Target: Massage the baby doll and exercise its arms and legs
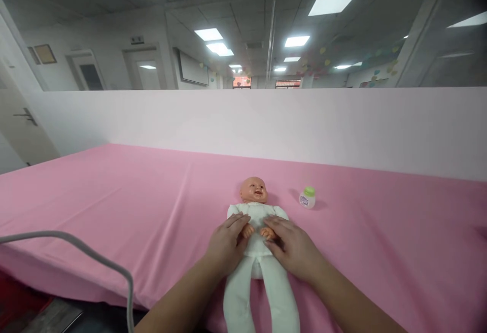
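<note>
A baby doll point(257, 244) with a white cloth body and a hard plastic head lies on its back on the pink sheet, head away from me. My left hand point(228, 241) is closed around the doll's arm on the left side, and the small plastic doll hand pokes out between my thumb and fingers. On the other side, my right hand point(292, 244) grips the doll's other arm in the same way. Both doll arms are bent in over its chest. The doll's feet run out of view at the bottom.
A small clear bottle with a green cap point(307, 197) stands right of the doll's head. Behind the pink sheet point(152, 186) rises a white wall point(243, 125) with glass above. A grey cable point(91, 254) loops across the lower left. A door point(23, 114) is at far left.
</note>
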A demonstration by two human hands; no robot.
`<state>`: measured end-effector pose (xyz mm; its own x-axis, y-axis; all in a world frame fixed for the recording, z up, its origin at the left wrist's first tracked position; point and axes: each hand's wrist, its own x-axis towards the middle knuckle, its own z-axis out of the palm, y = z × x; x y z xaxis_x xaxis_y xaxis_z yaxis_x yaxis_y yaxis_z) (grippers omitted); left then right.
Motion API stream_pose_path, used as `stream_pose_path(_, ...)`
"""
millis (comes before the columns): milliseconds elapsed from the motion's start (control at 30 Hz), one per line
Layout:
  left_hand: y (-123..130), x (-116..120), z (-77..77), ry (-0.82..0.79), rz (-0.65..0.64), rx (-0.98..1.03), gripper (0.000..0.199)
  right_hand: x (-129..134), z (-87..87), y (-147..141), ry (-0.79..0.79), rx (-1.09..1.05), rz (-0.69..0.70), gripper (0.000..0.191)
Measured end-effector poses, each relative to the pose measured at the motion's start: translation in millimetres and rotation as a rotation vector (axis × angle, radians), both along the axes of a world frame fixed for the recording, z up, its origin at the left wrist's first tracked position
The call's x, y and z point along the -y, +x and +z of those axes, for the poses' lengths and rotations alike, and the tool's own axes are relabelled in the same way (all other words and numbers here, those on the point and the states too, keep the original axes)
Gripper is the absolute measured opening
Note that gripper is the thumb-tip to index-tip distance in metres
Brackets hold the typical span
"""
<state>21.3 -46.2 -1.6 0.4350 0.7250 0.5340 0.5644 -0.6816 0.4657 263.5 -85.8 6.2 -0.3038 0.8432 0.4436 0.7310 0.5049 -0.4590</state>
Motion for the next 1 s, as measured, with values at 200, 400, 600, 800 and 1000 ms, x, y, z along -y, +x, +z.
stream_pose_path(200, -8.7, -4.2, 6.1, -0.182, 0.171, 0.311, 0.036, -6.6, 2.5, 16.7, -0.034, -0.283, -0.096, 0.035)
stream_pose_path(400, -40.4, -43.8, -0.3, -0.475, 0.381, 1.07, 0.03, -40.1, -21.1, 71.4, -0.251, -1.073, -0.419, 0.044)
stream_pose_path(600, -62.8, -72.0, -9.6, -0.843, 0.682, 1.34, 0.009, -64.5, -48.6, 109.6, -0.618, -1.561, -0.572, 0.03)
stream_pose_path(800, -61.6, -72.5, -10.0, -0.835, 0.658, 1.315, 0.011, -68.4, -55.6, 114.0, -0.6, -1.548, -0.51, 0.026)
stream_pose_path(1000, -53.1, -57.2, -4.0, -0.611, 0.587, 1.088, 0.03, -52.6, -31.1, 86.6, -0.28, -1.122, -0.456, 0.048)
